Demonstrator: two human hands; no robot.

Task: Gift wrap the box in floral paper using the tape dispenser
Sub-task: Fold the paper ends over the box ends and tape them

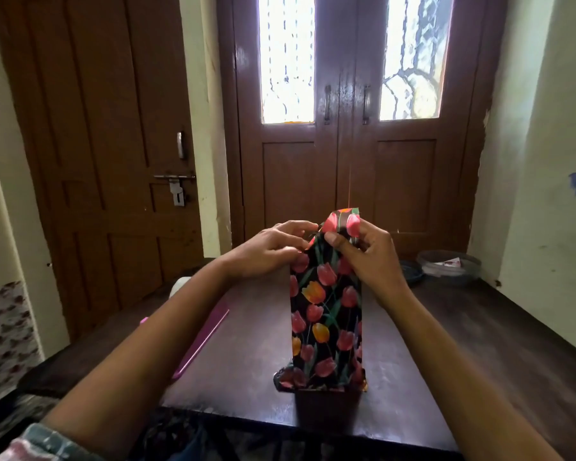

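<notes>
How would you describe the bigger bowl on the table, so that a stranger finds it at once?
Look at the dark wooden table and go to its far right corner, below the double door with glass panes. Two round vessels stand there. The bigger bowl is the right one, greyish, with something white and red inside; the smaller dish beside it is flatter and darker.
</notes>
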